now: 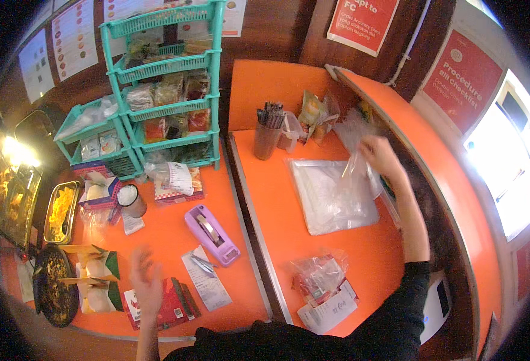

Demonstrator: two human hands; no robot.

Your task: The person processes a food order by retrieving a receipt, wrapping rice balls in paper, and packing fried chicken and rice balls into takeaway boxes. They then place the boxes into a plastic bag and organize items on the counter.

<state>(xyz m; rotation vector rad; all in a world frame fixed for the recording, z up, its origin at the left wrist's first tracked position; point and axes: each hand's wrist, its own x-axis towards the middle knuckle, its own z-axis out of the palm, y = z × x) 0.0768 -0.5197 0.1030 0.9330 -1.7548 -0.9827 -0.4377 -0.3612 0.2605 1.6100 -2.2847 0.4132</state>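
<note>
My right hand [380, 157] is raised over the right-hand counter, its fingers pinched on a thin clear plastic bag [353, 170]. The bag hangs above a flat stack of clear plastic bags [331, 210]. Over the left-hand counter hovers my left hand [146, 280], slightly blurred, fingers apart and holding nothing. Beneath and beside it lie red flat folded packages [173, 304]. To its left stand open paper packets with white contents [96, 274]. A long paper receipt [209, 289] with a small silver tool on it lies right of the hand, below a purple tape dispenser [213, 236].
A teal tiered rack [167, 72] with packets stands at the back left. Nearby are a cup [131, 201], a metal tray of yellow food [62, 210] and a dark round pan [56, 286]. Rightward are a cutlery holder [267, 138], a bagged red item [319, 277] and an orange partition [433, 138].
</note>
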